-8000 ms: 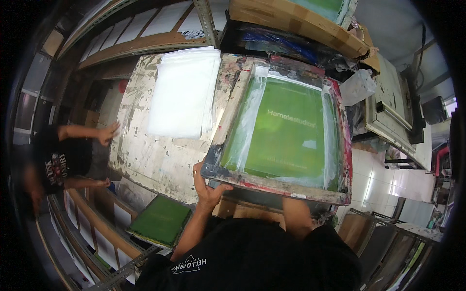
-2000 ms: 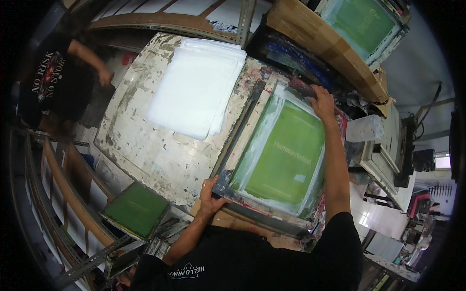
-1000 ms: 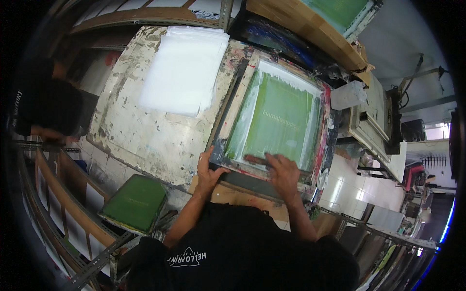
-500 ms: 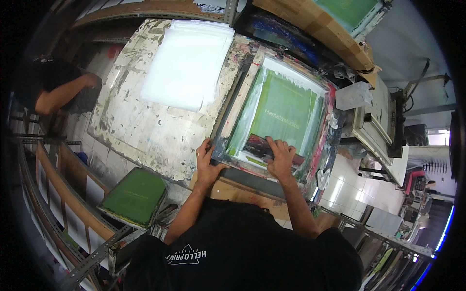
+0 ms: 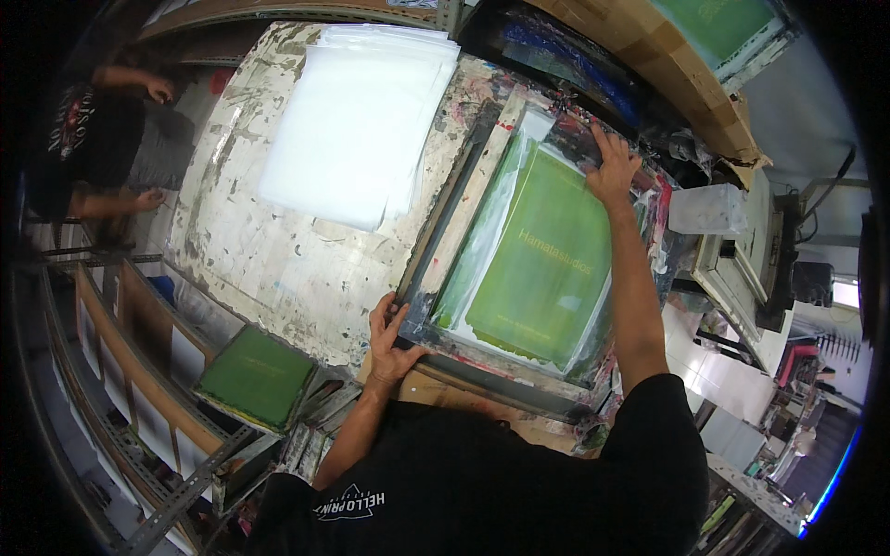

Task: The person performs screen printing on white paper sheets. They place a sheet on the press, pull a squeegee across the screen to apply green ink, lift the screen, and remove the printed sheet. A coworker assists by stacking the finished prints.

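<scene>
A silk-screen frame lies on the table in front of me, its green mesh bearing pale lettering, with whitish ink smears along the sides. At the far end of the mesh, my right hand is closed on a dark, ink-stained squeegee; part of the tool is hidden under the fingers. My left hand rests against the frame's near left corner, thumb and fingers spread around it, holding nothing loose.
A stack of white sheets lies on the stained table, left of the frame. Another green screen is at lower left, beside shelving. A clear plastic container stands right. A co-worker is at far left.
My right hand has carried the squeegee from the near end of the mesh to the far end. The left hand keeps its place at the corner. The co-worker has shifted, both arms now showing.
</scene>
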